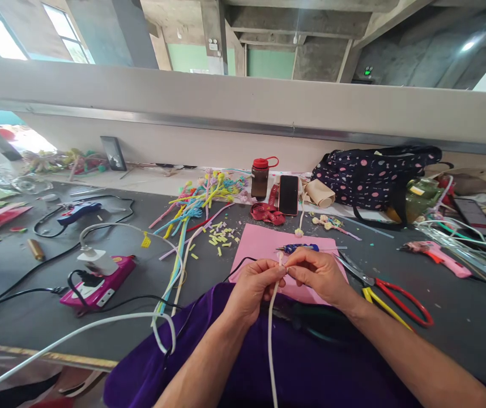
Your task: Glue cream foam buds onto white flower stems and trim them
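In the middle of the head view, my left hand (254, 286) is closed in a pinch around a thin off-white cord (271, 340). The cord's small pale tip pokes up above the fingers, and its long end hangs down over my purple clothing (209, 345). My right hand (319, 275) meets it from the right, thumb and forefinger pinched at the cord near that tip. Whether anything else small is between those fingertips is hidden. Just beyond both hands, a blue pen-like tool (300, 248) lies on a pink sheet (251, 243).
Red-and-yellow-handled scissors (400, 300) lie right of my right hand, with a pink glue gun (442, 255) farther out. Leftward are a magenta power strip (98, 289), cables and colourful fuzzy stems (200, 198). A bottle (260, 178), phone (288, 195) and patterned bag (366, 178) stand behind.
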The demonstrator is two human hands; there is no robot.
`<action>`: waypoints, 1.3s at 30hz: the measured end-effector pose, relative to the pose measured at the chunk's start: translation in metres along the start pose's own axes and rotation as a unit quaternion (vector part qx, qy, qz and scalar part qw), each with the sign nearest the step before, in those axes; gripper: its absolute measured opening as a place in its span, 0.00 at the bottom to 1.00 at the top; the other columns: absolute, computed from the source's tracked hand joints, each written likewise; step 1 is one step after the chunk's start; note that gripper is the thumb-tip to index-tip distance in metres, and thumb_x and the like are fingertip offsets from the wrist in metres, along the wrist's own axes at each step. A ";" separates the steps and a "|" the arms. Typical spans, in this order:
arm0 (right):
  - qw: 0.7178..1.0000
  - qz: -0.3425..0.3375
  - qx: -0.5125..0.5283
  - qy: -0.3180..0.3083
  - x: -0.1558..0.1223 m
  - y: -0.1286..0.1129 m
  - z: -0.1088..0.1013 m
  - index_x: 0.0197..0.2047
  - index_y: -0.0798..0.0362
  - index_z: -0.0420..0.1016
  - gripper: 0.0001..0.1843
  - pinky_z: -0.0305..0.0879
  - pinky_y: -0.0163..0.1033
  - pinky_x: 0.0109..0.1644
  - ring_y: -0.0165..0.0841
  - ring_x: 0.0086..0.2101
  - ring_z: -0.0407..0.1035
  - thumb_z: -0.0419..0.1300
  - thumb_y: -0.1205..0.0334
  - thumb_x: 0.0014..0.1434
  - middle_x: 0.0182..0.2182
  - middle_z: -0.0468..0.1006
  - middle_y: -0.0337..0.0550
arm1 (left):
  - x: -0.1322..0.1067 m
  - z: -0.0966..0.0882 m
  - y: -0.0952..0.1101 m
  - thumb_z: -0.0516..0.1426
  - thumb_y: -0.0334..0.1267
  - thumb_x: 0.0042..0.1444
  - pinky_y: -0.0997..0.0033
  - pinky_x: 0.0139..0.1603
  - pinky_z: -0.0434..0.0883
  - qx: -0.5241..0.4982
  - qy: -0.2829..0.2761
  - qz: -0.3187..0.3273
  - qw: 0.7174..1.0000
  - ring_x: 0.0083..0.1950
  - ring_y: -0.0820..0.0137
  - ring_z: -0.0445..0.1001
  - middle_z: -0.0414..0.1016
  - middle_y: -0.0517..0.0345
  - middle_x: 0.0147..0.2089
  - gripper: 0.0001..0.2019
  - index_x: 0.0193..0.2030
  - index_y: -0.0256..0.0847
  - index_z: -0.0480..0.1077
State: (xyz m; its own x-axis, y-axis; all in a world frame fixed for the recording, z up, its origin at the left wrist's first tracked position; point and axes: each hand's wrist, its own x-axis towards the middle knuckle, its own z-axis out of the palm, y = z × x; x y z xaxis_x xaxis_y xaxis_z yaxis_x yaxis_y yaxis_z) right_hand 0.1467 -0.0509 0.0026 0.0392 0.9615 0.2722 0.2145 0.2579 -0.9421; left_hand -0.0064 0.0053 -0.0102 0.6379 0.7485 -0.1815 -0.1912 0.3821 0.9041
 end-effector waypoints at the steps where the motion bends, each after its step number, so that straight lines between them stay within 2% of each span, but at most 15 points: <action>1: 1.000 0.014 0.011 -0.001 0.000 0.001 0.000 0.30 0.54 0.73 0.06 0.60 0.32 0.25 0.26 0.21 0.63 0.61 0.60 0.54 0.24 0.69 0.36 | 0.000 0.000 0.000 0.62 0.40 0.47 0.82 0.15 0.49 -0.001 -0.003 -0.002 1.000 0.15 0.84 0.56 0.69 0.63 0.20 0.10 0.25 0.35 0.70; 6: 0.989 0.090 0.121 0.003 0.002 0.007 -0.001 0.29 0.54 0.69 0.05 0.52 0.29 0.21 0.23 0.18 0.61 0.60 0.62 0.54 0.20 0.67 0.32 | 0.001 -0.002 0.000 0.62 0.41 0.47 0.82 0.14 0.49 -0.019 0.000 -0.009 1.000 0.15 0.85 0.56 0.69 0.63 0.20 0.11 0.24 0.35 0.69; 11: 0.979 0.119 0.166 0.002 0.002 0.009 0.000 0.28 0.55 0.67 0.06 0.49 0.29 0.19 0.22 0.17 0.60 0.59 0.63 0.54 0.20 0.67 0.32 | 0.002 -0.003 -0.002 0.62 0.41 0.47 0.82 0.14 0.49 -0.005 0.005 0.000 1.000 0.15 0.85 0.56 0.69 0.63 0.20 0.12 0.24 0.34 0.69; 25: 0.987 0.116 0.103 -0.043 0.001 0.000 -0.001 0.26 0.56 0.68 0.07 0.52 0.30 0.21 0.23 0.17 0.58 0.59 0.63 0.52 0.16 0.65 0.32 | 0.002 -0.002 -0.001 0.62 0.41 0.47 0.82 0.14 0.48 0.003 -0.008 -0.013 1.000 0.15 0.85 0.56 0.68 0.63 0.19 0.12 0.23 0.35 0.68; 39: 0.986 0.129 0.104 -0.026 0.001 0.002 0.001 0.26 0.56 0.69 0.09 0.51 0.30 0.20 0.23 0.16 0.57 0.61 0.59 0.51 0.17 0.65 0.32 | 0.004 -0.005 -0.002 0.61 0.40 0.48 0.81 0.14 0.46 -0.032 -0.053 -0.026 0.998 0.14 0.85 0.55 0.66 0.63 0.18 0.11 0.23 0.33 0.68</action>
State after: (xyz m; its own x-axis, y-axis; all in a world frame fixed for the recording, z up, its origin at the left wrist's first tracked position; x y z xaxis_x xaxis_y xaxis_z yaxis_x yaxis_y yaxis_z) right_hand 0.1458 -0.0495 0.0007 0.0156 0.9998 0.0125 -0.0011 0.0125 -0.9999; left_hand -0.0073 0.0100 -0.0150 0.7236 0.6656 -0.1829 -0.2000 0.4557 0.8674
